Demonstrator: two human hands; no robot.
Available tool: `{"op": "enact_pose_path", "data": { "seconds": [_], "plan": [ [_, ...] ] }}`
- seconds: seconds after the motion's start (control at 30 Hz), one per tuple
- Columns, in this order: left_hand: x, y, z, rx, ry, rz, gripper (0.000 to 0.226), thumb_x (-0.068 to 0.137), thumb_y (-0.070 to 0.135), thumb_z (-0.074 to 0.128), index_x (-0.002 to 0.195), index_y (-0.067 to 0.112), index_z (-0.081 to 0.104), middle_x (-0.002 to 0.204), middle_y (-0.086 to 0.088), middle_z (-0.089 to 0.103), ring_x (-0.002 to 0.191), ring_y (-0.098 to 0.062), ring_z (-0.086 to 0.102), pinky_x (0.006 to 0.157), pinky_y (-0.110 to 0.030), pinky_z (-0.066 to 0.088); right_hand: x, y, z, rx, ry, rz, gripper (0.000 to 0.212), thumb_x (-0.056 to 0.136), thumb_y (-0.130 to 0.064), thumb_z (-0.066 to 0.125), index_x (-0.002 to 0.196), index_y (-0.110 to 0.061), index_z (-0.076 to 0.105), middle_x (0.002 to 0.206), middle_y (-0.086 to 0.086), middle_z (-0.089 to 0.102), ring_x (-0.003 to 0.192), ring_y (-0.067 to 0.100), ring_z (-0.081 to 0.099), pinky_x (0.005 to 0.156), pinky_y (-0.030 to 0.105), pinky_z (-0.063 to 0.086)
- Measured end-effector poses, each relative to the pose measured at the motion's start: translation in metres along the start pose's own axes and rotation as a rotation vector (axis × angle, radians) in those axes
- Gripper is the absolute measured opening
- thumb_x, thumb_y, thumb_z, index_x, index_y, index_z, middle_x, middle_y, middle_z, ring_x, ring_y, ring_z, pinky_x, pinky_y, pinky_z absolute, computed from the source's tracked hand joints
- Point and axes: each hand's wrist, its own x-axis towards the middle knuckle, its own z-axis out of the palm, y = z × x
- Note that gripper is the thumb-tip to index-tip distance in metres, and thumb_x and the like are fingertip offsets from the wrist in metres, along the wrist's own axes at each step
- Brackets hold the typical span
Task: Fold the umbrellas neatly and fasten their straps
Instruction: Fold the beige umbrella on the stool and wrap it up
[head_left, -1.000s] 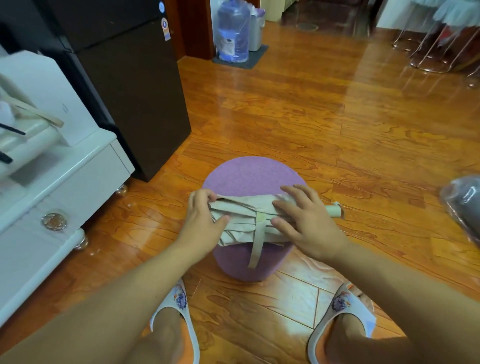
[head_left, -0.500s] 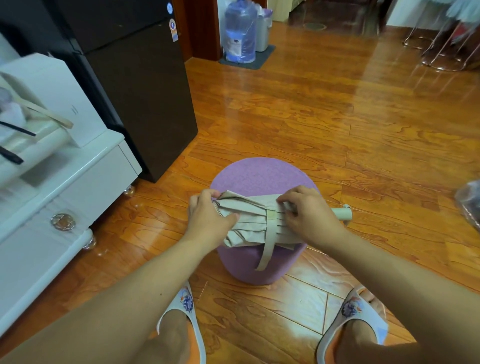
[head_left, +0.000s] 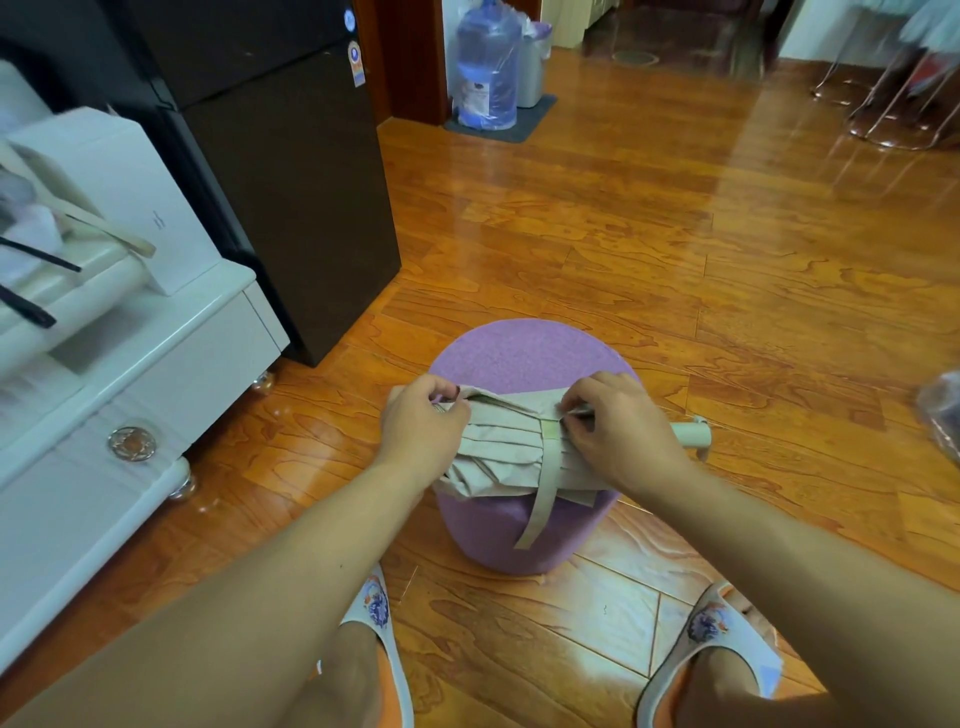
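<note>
A beige folding umbrella (head_left: 506, 452) lies crosswise on a round purple stool (head_left: 524, 348), its pleats partly gathered. Its pale handle (head_left: 691, 434) sticks out to the right. The strap (head_left: 543, 499) hangs loose over the stool's front. My left hand (head_left: 423, 428) grips the umbrella's left tip end with curled fingers. My right hand (head_left: 618, 431) pinches the fabric folds near the strap's base, covering the umbrella's right part.
A black fridge (head_left: 291, 171) and a white cabinet (head_left: 130, 384) stand to the left. A water bottle (head_left: 488, 67) is at the back. A plastic-wrapped object (head_left: 943, 415) shows at the right edge. My slippered feet (head_left: 376, 639) are below the stool on the wood floor.
My right hand went from lying flat on the umbrella to pinching its folds near the strap. My left hand curled tighter on the tip end. The pleats look more gathered.
</note>
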Motion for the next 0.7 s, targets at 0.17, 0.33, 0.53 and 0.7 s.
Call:
{"op": "enact_pose_path", "data": {
  "seconds": [0.17,0.33,0.53,0.7],
  "plan": [
    [0.002,0.006,0.002,-0.276,-0.015,-0.1,0.013,0.092,0.016,0.071,0.104,0.022,0.072,0.116,-0.004,0.065,0.09,-0.018,0.067,0.071,-0.029,0.057,-0.004,-0.003,0.002,0.042,0.044,-0.029,0.009,0.086,-0.004,0.064,0.092,-0.011,0.065,0.092,0.003,0.064,0.095,0.027,0.053,0.075,0.037,0.041],
    [0.004,-0.001,0.004,-0.075,0.105,0.061,0.007,0.099,0.026,0.066,0.096,0.02,0.067,0.115,-0.003,0.056,0.099,-0.019,0.055,0.073,-0.025,0.039,-0.009,0.004,0.008,-0.001,0.084,-0.035,0.006,0.091,-0.007,0.061,0.091,-0.012,0.058,0.091,0.005,0.062,0.09,0.03,0.052,0.076,0.048,0.048],
    [0.003,-0.011,0.004,0.264,0.192,0.408,0.01,0.1,0.022,0.059,0.09,0.018,0.06,0.101,0.005,0.053,0.098,-0.022,0.049,0.085,-0.042,0.045,-0.004,0.006,0.003,-0.016,0.178,-0.014,0.024,0.08,0.007,0.057,0.098,-0.008,0.058,0.096,0.007,0.063,0.091,0.03,0.049,0.075,0.041,0.041],
    [0.002,-0.01,-0.002,0.331,0.168,0.472,0.021,0.095,0.022,0.068,0.114,0.019,0.059,0.116,0.003,0.055,0.11,-0.021,0.05,0.094,-0.041,0.048,-0.003,0.022,-0.005,-0.098,0.233,0.023,0.029,0.065,0.014,0.063,0.083,-0.008,0.064,0.083,0.008,0.058,0.081,0.035,0.051,0.068,0.044,0.044]
  ]
}}
